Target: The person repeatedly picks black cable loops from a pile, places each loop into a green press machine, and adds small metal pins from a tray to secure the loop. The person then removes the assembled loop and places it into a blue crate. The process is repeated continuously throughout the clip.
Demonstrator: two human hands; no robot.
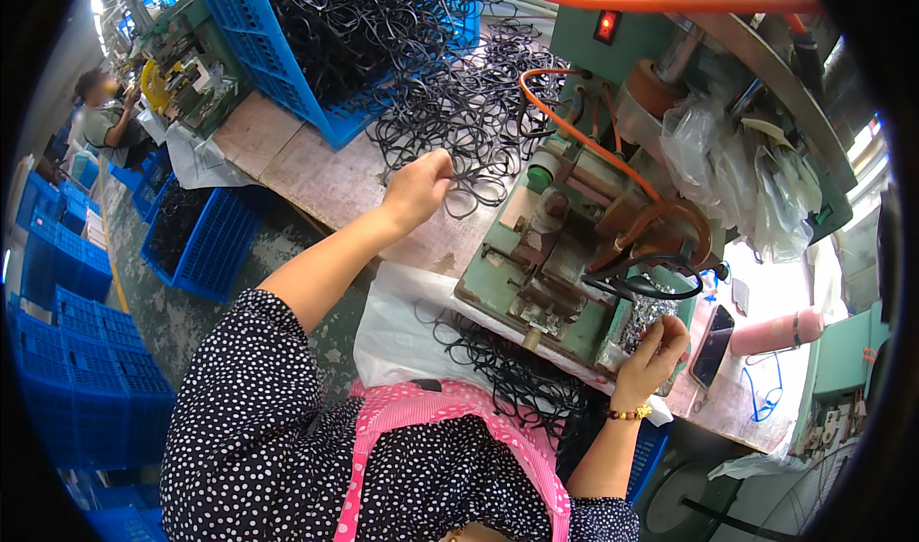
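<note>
My left hand (418, 191) is closed at the near edge of a heap of thin black loops (488, 101) on the table, its fingers on one of the loops. My right hand (653, 355) is pinched at the near end of a tray of small shiny metal pieces (651, 317). Whatever lies between its fingertips is too small to make out. Between the two hands stands a green bench machine (550, 255) with a worn metal fixture. A black band (646, 293) hangs at the machine, above the metal pieces. More black loops (507, 370) lie across my lap on white sheeting (397, 317).
A blue crate (258, 54) full of black loops leans at the table's back left. Orange hoses (593, 140) and plastic bags (737, 169) hang around the machine. At right lie a phone (712, 346) and a pink bottle (777, 331). Another person (110, 121) sits far left, beyond blue crates (206, 236).
</note>
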